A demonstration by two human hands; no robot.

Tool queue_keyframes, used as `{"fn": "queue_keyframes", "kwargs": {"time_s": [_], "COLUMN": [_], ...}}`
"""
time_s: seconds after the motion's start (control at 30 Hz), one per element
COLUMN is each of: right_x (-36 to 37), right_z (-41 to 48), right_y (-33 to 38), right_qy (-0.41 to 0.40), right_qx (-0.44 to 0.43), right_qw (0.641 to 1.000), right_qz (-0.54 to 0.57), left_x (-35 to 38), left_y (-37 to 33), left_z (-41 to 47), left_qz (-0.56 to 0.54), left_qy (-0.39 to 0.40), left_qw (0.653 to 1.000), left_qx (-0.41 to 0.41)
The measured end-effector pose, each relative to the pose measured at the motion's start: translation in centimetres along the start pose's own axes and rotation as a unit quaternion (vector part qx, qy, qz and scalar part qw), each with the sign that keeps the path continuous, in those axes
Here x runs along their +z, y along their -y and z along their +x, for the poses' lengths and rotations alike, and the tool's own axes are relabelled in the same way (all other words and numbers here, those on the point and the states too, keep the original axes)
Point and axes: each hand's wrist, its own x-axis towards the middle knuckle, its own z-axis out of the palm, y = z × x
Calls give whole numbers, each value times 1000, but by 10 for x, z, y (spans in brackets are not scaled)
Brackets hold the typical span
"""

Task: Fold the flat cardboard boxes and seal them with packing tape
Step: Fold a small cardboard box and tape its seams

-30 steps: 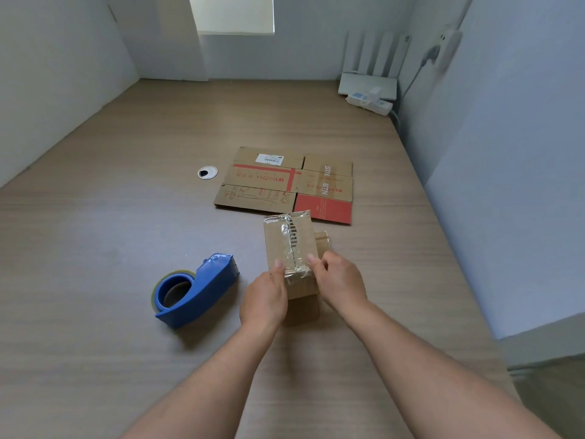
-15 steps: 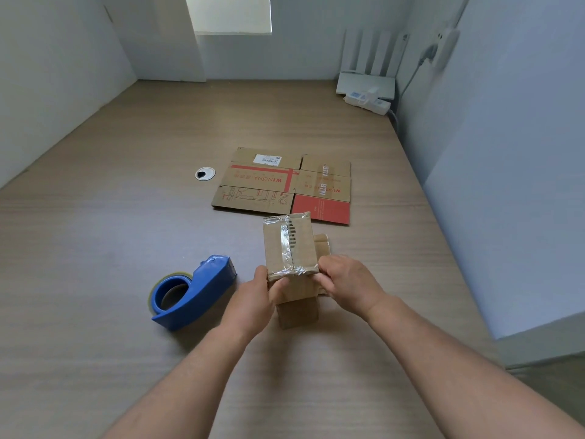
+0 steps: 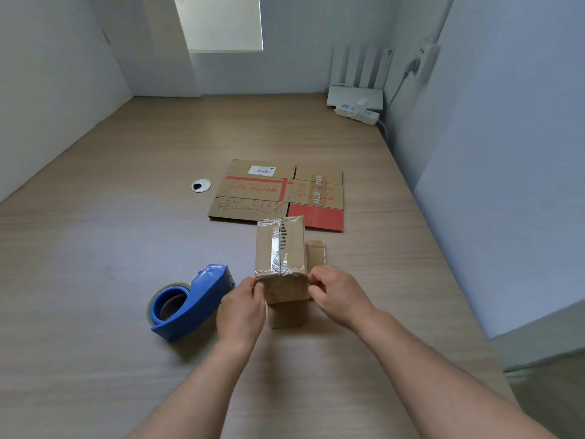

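At frame centre, the left hand (image 3: 242, 307) and right hand (image 3: 338, 293) pinched the near corners of the taped box (image 3: 280, 248) between them on the desk (image 3: 95, 280).

The left hand (image 3: 242, 312) and right hand (image 3: 340, 296) are bare. The left forearm (image 3: 196, 391) and right forearm (image 3: 443, 375) are bare too, uncovered as far as the bottom edge shows them.
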Motion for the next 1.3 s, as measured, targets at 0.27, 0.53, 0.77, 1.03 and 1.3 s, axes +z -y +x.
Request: {"fn": "queue_keyframes", "kwargs": {"time_s": [0.27,0.53,0.77,1.03,1.3], "right_x": [-18,-6,1,-5,-22], "right_z": [7,7,4,6,9], "right_y": [-5,-13,-14,14,-3], "right_qy": [60,-51,-89,-18,98], "right_qx": [-37,-119,-130,46,7], "right_qw": [993,981,977,964,984], "right_qz": [-92,-143,-145,-259,-145], "left_x": [-20,-27,-19,-20,-24], "left_y": [6,0,3,-4,0], "left_z": [17,22,18,15,22], "left_qz": [38,149,117,189,156], "left_qy": [199,163,132,145,201], "left_qw": [977,966,976,959,959], "left_qx": [60,131,127,151,126]}}
